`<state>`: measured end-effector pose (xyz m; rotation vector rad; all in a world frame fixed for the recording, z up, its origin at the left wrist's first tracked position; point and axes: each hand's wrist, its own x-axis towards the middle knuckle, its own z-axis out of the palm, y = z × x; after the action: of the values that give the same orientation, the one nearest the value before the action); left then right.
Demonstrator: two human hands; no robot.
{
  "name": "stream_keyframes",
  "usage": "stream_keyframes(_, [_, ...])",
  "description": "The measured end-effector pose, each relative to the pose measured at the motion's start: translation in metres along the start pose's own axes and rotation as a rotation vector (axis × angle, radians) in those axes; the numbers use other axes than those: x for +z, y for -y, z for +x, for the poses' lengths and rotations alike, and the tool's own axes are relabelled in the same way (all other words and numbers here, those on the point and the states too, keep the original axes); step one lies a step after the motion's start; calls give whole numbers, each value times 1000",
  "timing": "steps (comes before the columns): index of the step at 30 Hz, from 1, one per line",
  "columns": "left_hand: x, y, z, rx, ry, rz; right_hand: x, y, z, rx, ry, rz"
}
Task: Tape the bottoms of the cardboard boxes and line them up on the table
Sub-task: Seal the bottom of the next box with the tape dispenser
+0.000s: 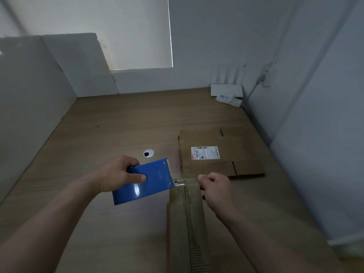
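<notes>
- The left hand (116, 174) grips a blue tape dispenser (145, 184), thumb flat on its face and fingers curled behind. The right hand (214, 188) pinches the free end of the clear tape (187, 182) between curled fingertips.
- The short strip is stretched taut between the two hands and held crosswise over the far end of a cardboard box (177, 223), which stands close to the person with its closed flaps facing up.
- The flaps meet at a centre seam (187, 223) that shows raw corrugated edge. It appears untaped, so the strip is probably about to be laid there.
- Holding the tape at both ends likely keeps it flat and stops it folding onto itself before it touches the card.
- A flattened box (236, 146) with a white shipping label (204, 152) lies on the wooden table (118, 125) just beyond the hands, apparently awaiting its turn.
- A cable grommet (148, 153) sits in the tabletop near the dispenser.
- The walls close in on the left, back and right of the table. A router (226, 89) and power strip (230, 100) occupy the far right corner.
- The broad centre and left of the table look the likeliest place to line up finished boxes.
</notes>
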<state>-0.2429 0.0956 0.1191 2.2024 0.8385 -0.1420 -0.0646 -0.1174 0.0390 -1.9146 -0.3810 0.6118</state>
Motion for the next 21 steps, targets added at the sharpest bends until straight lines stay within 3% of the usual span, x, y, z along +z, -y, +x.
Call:
stream_keyframes(5, [5, 4, 0, -8, 0, -21, 4, -8, 1, 33, -9, 13])
stream_keyframes(10, [13, 2, -3, -30, -5, -35, 6, -14, -2, 256, 38, 277])
stream_keyframes(13, [19, -1, -2, -9, -8, -35, 6, -11, -8, 221, -81, 201])
stream_keyframes(15, [20, 1, -1, -6, -17, -22, 1, -8, -17, 95, -221, 41])
stream_keyframes(17, [19, 3, -1, -15, -23, -5, -2, -6, -31, -256, -248, -205])
stream_keyframes(19, [18, 5, -3, -17, -23, -2, 0, -13, -38, -622, -143, -498])
stream_keyframes(21, [19, 4, -4, -16, -27, -4, 4, -16, -42, -691, 86, -683])
